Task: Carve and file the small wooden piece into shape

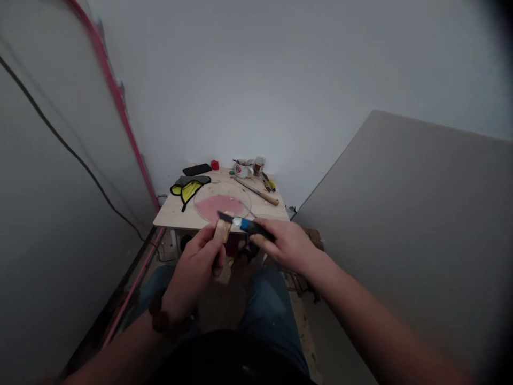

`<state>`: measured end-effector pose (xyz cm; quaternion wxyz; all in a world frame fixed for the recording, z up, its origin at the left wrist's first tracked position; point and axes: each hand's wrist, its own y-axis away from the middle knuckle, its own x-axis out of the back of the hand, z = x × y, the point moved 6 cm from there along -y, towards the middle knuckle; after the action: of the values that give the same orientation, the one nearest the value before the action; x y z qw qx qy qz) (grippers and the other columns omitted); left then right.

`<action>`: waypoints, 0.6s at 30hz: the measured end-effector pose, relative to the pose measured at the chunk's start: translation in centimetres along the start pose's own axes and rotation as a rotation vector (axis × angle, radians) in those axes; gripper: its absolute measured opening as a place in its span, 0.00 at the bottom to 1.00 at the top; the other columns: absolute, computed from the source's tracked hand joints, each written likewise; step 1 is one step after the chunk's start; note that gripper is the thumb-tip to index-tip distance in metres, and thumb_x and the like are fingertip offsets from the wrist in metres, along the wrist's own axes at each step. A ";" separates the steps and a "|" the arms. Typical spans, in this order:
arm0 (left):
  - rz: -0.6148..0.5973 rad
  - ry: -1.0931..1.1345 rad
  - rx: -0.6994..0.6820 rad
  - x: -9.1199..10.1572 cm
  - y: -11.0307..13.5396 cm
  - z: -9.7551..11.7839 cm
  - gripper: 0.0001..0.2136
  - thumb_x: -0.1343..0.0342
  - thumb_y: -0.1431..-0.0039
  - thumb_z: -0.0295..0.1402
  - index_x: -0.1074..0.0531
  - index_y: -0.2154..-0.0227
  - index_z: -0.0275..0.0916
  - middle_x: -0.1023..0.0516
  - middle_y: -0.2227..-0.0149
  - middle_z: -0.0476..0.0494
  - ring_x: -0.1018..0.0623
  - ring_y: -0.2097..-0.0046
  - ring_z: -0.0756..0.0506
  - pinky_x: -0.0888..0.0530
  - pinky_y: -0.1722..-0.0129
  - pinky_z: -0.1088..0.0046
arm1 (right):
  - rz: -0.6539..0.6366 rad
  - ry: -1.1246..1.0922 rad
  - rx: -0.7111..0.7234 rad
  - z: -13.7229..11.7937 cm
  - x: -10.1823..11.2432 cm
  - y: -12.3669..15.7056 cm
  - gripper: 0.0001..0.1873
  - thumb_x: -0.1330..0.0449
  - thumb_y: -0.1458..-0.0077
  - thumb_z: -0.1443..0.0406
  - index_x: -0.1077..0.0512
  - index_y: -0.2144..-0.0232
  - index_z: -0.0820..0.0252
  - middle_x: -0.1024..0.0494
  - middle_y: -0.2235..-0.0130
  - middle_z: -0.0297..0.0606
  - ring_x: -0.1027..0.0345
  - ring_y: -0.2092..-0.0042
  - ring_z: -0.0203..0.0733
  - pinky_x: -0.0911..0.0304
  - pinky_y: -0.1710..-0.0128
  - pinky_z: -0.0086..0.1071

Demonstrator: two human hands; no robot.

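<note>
My left hand (203, 252) is closed around a small piece of wood (222, 231), held up just before the table's front edge. My right hand (284, 241) grips the dark handle of a utility knife (249, 225) with a blue section near the blade. The knife's dark blade points left and lies at the upper end of the wood; whether it cuts in, I cannot tell. Behind the hands, a round mat (218, 206), partly pink, lies on the small wooden table (172, 215).
On the table are a grey and yellow cloth (191, 188), a black phone-like slab (197, 169), a red object (215, 164), a white mug (242, 170), a wooden-handled file-like tool (256, 191) and yellow-black pliers (268, 183). A grey panel (420, 224) stands at right; a pink pipe (114, 91) runs along the left.
</note>
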<state>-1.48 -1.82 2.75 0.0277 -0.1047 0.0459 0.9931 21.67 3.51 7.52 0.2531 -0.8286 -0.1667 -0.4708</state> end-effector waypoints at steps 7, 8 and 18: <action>0.018 0.032 -0.004 0.0 0.5 0.1 0.13 0.35 0.27 0.45 0.26 0.65 0.43 0.31 0.77 0.53 0.35 0.75 0.49 0.35 0.74 0.74 | -0.091 0.050 0.079 -2.6 -2.0 0.4 0.18 0.38 0.22 0.53 0.19 0.38 0.50 0.09 0.50 0.44 0.17 0.51 0.55 0.32 0.56 0.39; 0.019 0.041 -0.006 0.0 0.5 0.1 0.13 0.35 0.27 0.44 0.26 0.65 0.43 0.31 0.77 0.53 0.35 0.75 0.49 0.36 0.74 0.74 | -0.088 0.061 0.087 -2.4 -2.0 0.4 0.18 0.38 0.22 0.52 0.19 0.38 0.50 0.09 0.49 0.44 0.17 0.51 0.55 0.32 0.56 0.39; -0.018 0.131 0.076 -0.4 0.2 -1.4 0.15 0.33 0.31 0.44 0.30 0.67 0.44 0.31 0.77 0.55 0.38 0.77 0.51 0.40 0.77 0.75 | -0.041 0.195 0.137 1.1 -3.2 0.1 0.23 0.38 0.22 0.49 0.20 0.35 0.53 0.10 0.53 0.45 0.19 0.56 0.51 0.36 0.59 0.36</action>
<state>-0.80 -2.18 1.52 0.0374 -0.1687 0.0845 0.9813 20.87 3.87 4.24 0.3145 -0.7562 -0.1898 -0.5415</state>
